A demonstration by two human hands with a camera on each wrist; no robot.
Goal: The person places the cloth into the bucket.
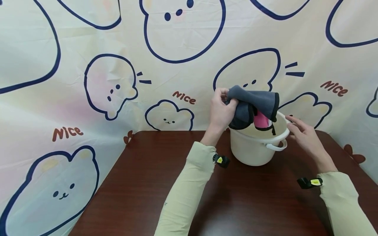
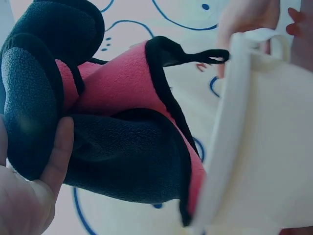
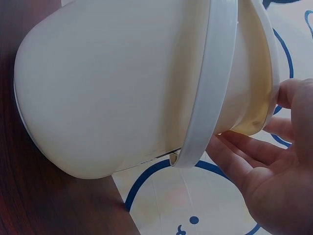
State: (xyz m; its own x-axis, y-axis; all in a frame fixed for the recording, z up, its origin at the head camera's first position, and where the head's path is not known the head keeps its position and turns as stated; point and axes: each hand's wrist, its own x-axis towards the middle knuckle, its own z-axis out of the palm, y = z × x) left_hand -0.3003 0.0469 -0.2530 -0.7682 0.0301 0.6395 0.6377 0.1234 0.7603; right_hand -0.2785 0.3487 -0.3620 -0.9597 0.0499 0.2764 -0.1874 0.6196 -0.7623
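Note:
My left hand [image 1: 221, 113] grips a folded bundle of fuzzy cloth [image 1: 261, 100], dark blue-grey with pink showing between the folds and black edging. The bundle hangs over the mouth of a cream-white bucket [image 1: 251, 152] standing upright on the table. In the left wrist view, a black hanging loop [image 2: 210, 56] sticks out from the cloth's edge toward the rim. At the bucket's right side, my right hand [image 1: 307, 139] pinches the rim between thumb and fingers. The right wrist view shows those fingers [image 3: 244, 152] close by the bucket's white handle [image 3: 212, 83]. The bucket's bottom inside is hidden.
The bucket stands toward the back right of a dark brown wooden table [image 1: 159, 180]. Close behind the table hangs a pale curtain [image 1: 183, 78] printed with blue bear outlines. Both wrists carry small black cameras.

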